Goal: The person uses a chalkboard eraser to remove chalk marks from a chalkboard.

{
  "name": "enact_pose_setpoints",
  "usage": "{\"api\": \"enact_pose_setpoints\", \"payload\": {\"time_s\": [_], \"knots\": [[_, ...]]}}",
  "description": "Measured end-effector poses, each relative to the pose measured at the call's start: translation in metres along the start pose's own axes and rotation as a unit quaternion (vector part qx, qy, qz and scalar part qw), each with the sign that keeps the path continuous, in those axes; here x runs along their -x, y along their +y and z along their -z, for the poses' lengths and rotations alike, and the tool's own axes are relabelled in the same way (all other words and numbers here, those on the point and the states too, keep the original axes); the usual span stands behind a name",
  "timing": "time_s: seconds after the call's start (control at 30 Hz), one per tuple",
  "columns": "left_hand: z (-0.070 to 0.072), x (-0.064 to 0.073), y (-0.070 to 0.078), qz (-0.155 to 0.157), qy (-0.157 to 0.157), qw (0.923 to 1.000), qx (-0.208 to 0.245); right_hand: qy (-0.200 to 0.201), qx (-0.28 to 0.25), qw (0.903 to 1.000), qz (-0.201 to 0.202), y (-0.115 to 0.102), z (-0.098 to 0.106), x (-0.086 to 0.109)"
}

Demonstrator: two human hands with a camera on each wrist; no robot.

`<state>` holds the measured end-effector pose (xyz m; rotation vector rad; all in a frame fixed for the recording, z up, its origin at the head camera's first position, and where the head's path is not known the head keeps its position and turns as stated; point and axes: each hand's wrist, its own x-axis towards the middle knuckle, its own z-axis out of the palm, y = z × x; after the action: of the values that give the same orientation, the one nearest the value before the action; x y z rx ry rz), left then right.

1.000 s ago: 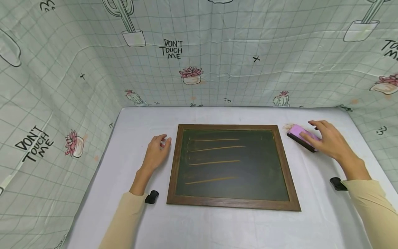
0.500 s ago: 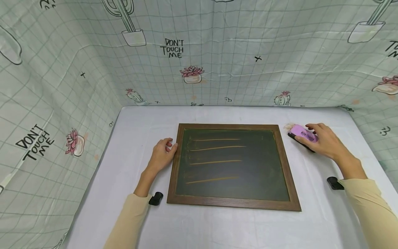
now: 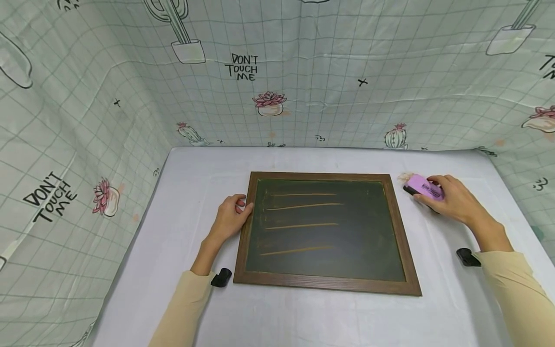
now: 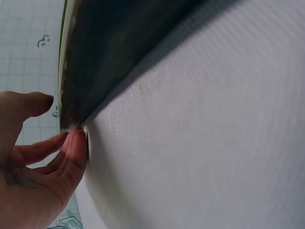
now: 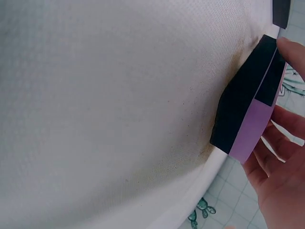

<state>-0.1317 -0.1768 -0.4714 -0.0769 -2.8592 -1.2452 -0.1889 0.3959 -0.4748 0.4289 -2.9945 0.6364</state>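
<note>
A chalkboard (image 3: 321, 231) in a brown wooden frame lies on the white table, with several yellowish chalk lines across its dark face. My left hand (image 3: 230, 217) grips the frame's left side, thumb tip over the wood. In the left wrist view, the fingertips (image 4: 78, 138) of that hand meet the frame's lower edge. To the right of the board, my right hand (image 3: 457, 200) holds a purple and black chalkboard eraser (image 3: 420, 187) between thumb and fingers. The right wrist view shows the eraser's black felt side (image 5: 243, 95) close over the cloth.
Brownish chalk dust (image 3: 405, 177) marks the cloth by the eraser. Patterned fabric walls (image 3: 321, 96) rise behind the white table (image 3: 325, 318) and at its sides. Black wrist cameras (image 3: 221, 278) are strapped at both sleeves.
My left hand has moved right, from beside the board onto its frame. The fingers and thumb of my right hand have closed around the eraser.
</note>
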Motion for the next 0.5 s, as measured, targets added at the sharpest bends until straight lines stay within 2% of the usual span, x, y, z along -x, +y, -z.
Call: {"api": "enact_pose_setpoints", "payload": {"time_s": [0.23, 0.5], "knots": [[-0.0008, 0.0001, -0.0017, -0.005, -0.004, 0.9999, 0.011, 0.004, 0.003, 0.9999, 0.012, -0.0022, 0.0011, 0.0036], [0.0009, 0.0007, -0.0041, 0.013, -0.011, 0.9992, 0.037, 0.001, 0.004, 0.9999, 0.011, -0.0067, 0.0040, 0.0074]]}}
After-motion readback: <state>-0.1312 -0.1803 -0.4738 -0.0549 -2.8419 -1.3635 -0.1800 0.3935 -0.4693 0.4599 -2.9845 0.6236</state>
